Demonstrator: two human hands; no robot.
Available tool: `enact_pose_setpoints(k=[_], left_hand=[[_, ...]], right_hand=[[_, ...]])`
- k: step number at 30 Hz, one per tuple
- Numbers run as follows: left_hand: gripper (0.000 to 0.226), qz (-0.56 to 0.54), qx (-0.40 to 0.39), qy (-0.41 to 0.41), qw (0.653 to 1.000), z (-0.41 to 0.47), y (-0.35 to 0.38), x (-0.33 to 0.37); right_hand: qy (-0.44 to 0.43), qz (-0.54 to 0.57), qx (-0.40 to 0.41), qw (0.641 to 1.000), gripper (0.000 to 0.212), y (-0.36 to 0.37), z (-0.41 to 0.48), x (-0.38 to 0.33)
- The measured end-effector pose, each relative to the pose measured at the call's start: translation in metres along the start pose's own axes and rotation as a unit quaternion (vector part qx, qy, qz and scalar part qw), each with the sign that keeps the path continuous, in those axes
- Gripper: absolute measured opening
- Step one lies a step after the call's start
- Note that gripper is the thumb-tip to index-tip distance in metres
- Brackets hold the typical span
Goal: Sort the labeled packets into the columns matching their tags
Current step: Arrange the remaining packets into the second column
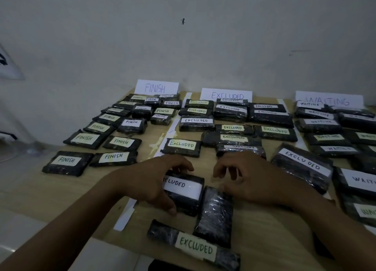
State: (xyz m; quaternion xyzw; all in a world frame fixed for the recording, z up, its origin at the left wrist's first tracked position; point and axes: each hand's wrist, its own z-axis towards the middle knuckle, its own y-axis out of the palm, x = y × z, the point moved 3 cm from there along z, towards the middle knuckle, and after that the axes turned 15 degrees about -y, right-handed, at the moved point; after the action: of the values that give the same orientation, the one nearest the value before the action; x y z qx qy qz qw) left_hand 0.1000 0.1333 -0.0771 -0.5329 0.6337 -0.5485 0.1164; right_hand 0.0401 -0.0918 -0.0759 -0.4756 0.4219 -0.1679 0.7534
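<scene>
Although most of the packets already lie in rows on the tabletop (264,230) under the FINISH sign (156,87), the EXCLUDED sign (226,95) and the WAITING sign (329,100), the sorting looks unfinished. Three packets sit loose at the near end of the middle column. These are a white-label EXCLUDED packet (185,193), a dark packet (215,215) just beside it whose label is hidden, and a green-label EXCLUDED packet (195,248) lying askew nearest the camera. A large EXCLUDED packet (303,164) also lies tilted at the edge of the WAITING rows, so it probably needs moving too. I judge the task to be well past halfway, with these few left to square up.

The left hand (150,181) has a narrow grip on the white-label EXCLUDED packet. Its fingers curl over the far edge and its thumb sits at the near corner, while the packet rests on the tabletop. The right hand (250,179) holds nothing. Its grip is loose, with the fingers hanging half curled above the far end of the dark packet. Whether the thumb touches the wrapping cannot be told.
</scene>
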Motion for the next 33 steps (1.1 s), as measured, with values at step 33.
enact_pose_setpoints(k=[33], left_hand=[[0.049,-0.026,0.279,0.072,0.957,0.035,0.009,-0.001]], right_hand=[[0.143,0.417,0.239,0.865,0.04,-0.017,-0.031,0.014]])
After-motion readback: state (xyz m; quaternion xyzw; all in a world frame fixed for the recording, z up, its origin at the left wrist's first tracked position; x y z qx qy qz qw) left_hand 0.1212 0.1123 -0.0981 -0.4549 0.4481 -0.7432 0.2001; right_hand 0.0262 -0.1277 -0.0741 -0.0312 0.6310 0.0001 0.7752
